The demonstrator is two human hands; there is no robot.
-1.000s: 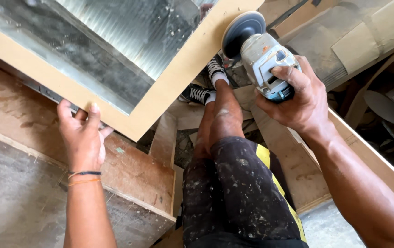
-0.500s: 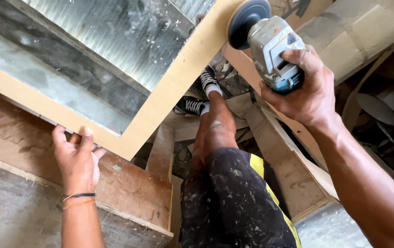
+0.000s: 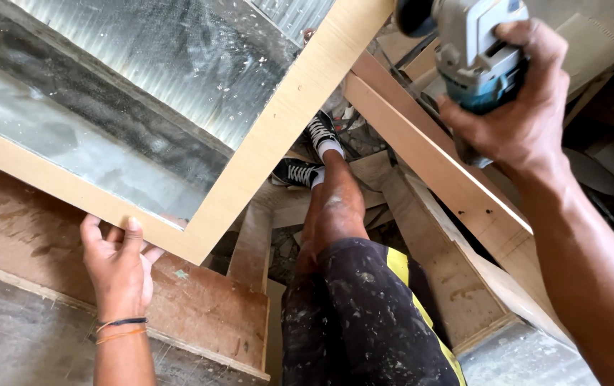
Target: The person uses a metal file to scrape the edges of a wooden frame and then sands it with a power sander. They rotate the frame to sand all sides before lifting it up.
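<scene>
Left hand (image 3: 117, 268) pinches edge of tan glass-paned frame (image 3: 278, 125) (dusty); right hand (image 3: 525, 107) wraps grey sander (image 3: 475, 43); wooden planks (image 3: 435, 164) behind.

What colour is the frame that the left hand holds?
Light tan, like bare fibreboard: the frame, head view, gripped by the left hand.

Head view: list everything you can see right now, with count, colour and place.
frame: one, tan wood around ribbed glass, upper left, tilted
glass: one pane, grey ribbed, dust-specked, inside the frame
sander: one, grey and teal with a dark disc, top right
bench: one, reddish-brown board top, lower left
planks: several, tan, running diagonally at right
shoes: two, black with white laces, centre
shorts: one pair, black with a yellow stripe, paint-spattered, bottom centre
wristbands: two, black and orange, left wrist
left hand: gripping the frame's lower edge
right hand: wrapped around the sander
</scene>
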